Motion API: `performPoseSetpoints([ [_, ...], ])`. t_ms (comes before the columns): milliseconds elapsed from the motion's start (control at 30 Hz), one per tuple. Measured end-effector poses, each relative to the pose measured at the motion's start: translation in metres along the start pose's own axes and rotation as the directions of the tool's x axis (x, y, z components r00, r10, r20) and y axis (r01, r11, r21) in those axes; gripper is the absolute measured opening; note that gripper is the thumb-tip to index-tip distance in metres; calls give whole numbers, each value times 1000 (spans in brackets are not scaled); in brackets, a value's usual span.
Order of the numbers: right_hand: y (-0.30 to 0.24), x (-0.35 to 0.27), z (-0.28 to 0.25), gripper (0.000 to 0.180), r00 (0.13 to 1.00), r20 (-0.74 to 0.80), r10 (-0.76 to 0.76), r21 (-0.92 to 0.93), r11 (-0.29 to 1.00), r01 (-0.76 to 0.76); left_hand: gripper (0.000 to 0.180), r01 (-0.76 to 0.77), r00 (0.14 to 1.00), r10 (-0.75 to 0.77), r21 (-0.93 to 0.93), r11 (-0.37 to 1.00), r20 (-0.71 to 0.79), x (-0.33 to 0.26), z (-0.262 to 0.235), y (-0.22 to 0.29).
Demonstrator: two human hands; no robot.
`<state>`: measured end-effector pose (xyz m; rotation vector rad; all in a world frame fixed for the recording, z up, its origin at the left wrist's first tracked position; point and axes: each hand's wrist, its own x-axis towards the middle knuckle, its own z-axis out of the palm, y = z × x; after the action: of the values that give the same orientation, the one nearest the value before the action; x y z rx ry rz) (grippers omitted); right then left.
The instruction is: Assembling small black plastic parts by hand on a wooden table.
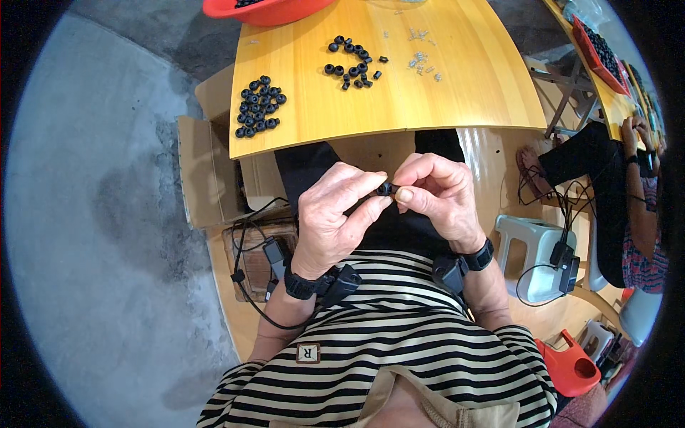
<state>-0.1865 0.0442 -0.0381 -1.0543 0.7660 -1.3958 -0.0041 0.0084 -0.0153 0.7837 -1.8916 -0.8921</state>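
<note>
My left hand (335,214) and my right hand (439,196) meet above my lap, both pinching one small black round part (386,189) between fingertips. Each wrist wears a black band with a small device. On the wooden table (442,107) ahead lie a dense pile of black rings (258,107) at the left, a looser group of black rings (351,63) in the middle, and several tiny clear or silvery pieces (421,60) to the right.
A red basin (267,11) sits at the table's far edge. An open cardboard box (210,171) stands on the floor at left. Another person (628,200) sits at right by a second table with a red tray (599,53). White stool (539,250) and red watering can (571,367) stand nearby.
</note>
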Motion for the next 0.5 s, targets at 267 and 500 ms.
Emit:
performPoseSetpoints([
  [267,-3,-2,1,9,999,-11,-38,-68,997,37,30,-49,999,49,57,997,-1,1,0,0],
  [500,-3,-1,0,9,1000,5,-25,-105,994,26,29,-119,992,113,134,984,51,2,-3,0],
])
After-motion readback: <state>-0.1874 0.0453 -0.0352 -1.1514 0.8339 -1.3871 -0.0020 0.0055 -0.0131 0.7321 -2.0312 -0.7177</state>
